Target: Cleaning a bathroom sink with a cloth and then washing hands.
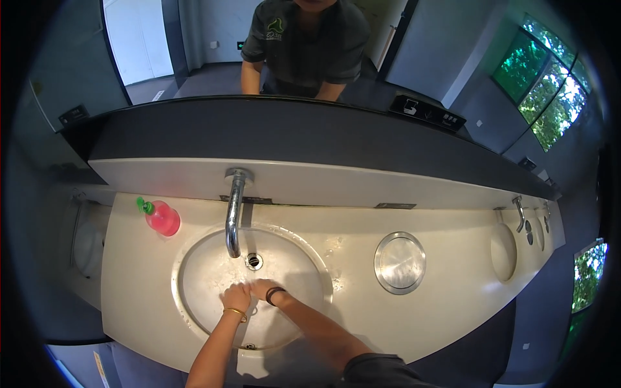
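Over the oval sink basin (184, 278) my two hands meet, held low near its middle. My left hand (237, 297), with a gold bracelet at the wrist, is closed, its knuckles up. Beside it my right hand (262, 289), dark bands at its wrist, is curled with its fingertips against the left. Whatever lies inside the fingers is hidden. A chrome tap (234, 220) reaches from the wall above the basin, its spout end beyond my hands. The round drain (253, 261) shows just past my knuckles. Water drops dot the basin rim.
A pink soap bottle (163, 218) with a green pump stands on the cream counter (136, 284) left of the basin. Set into the counter on the right is a round steel lid (400, 263). Another tap (519, 213) and basin (503, 253) lie farther right. A mirror (213, 77) spans the back.
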